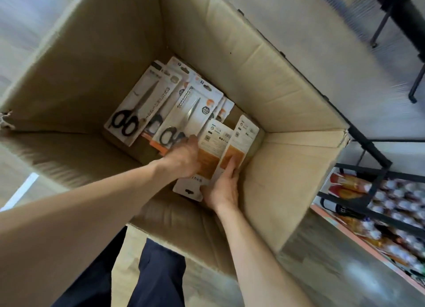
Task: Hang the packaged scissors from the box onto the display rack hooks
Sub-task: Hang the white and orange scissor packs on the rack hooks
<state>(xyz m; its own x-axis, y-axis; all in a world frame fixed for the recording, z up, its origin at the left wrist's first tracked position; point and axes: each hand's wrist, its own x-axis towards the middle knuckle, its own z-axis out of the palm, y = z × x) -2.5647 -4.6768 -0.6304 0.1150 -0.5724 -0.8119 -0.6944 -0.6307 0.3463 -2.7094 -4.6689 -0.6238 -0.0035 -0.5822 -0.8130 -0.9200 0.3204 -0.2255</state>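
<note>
A large open cardboard box (264,81) stands on the floor below me. Several packaged scissors (138,104) lie flat on its bottom, white cards with black-handled scissors. Both my hands reach into the box. My right hand (222,187) holds the lower part of two packs (239,145) turned back side up, white and orange, standing tilted against each other. My left hand (184,157) grips the left pack (211,150) of the two, its fingers curled over the edge beside a pack marked SCISSORS (188,113). The hang hole of one pack shows near my right wrist.
A black wire display rack (358,191) with hanging goods stands at the right, beside the box. Black metal legs (414,86) of a stand show at the upper right. My dark trouser legs are below the box's near flap (138,260).
</note>
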